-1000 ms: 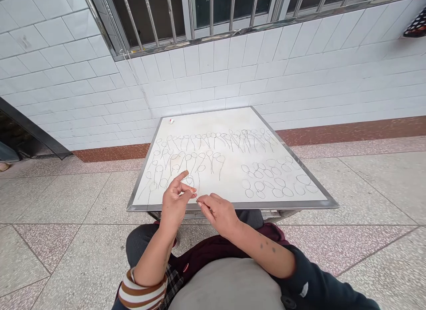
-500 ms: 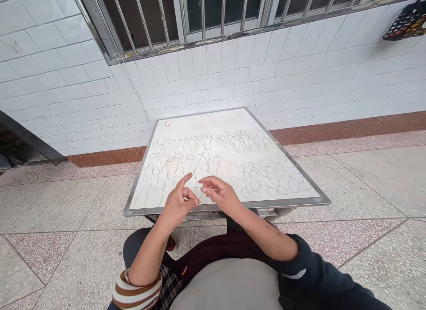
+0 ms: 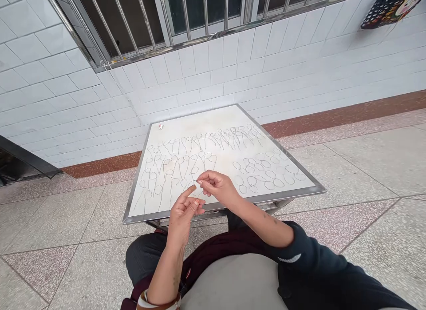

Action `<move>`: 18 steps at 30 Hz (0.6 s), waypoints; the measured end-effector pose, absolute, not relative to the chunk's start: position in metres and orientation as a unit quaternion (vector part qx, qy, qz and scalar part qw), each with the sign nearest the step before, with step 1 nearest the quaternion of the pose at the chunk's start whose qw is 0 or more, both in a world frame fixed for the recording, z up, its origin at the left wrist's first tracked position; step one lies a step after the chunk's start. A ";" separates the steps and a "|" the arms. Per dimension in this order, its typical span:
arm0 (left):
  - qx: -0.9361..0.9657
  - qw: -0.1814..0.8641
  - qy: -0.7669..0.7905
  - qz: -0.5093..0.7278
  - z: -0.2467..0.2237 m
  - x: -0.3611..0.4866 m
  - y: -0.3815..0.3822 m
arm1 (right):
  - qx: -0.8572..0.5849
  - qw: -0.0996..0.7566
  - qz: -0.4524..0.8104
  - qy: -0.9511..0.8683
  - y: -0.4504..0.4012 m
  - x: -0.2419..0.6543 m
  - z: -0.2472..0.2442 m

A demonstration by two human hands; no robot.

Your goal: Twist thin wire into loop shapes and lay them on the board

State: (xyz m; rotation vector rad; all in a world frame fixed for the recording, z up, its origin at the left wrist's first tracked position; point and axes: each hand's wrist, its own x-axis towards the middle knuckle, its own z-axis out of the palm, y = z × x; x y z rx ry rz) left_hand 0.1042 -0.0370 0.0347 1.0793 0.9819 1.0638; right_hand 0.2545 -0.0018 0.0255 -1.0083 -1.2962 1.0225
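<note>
My left hand is over the table's near edge, its thumb and fingertips pinched on a thin wire, mostly hidden by the fingers. Its index finger sticks up toward the other hand. Just above and to the right, my right hand has thumb and index finger pressed together, at what looks like the upper end of the same thin strand. Both hands are close but apart. Beyond them on the white tabletop lie several wire loops with long tails, and at the right several wire rings.
A grey metal rim borders the table. Near its far left corner lies a small white-and-red object. Behind stand a white tiled wall and a barred window. A patterned bag hangs at upper right.
My left hand has turned more upright and its fingers have closed in. My right hand's thumb and index finger have come together. The view has shifted and tilted slightly.
</note>
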 end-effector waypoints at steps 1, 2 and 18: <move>0.472 0.619 0.427 0.460 0.033 0.105 -0.038 | -0.433 0.567 0.427 -0.556 -0.002 0.255 0.026; 0.474 0.619 0.428 0.458 0.031 0.105 -0.039 | -0.436 0.567 0.420 -0.558 -0.002 0.255 0.027; 0.431 0.664 0.463 0.399 -0.011 0.119 -0.042 | -0.475 0.490 0.405 -0.608 0.017 0.279 0.005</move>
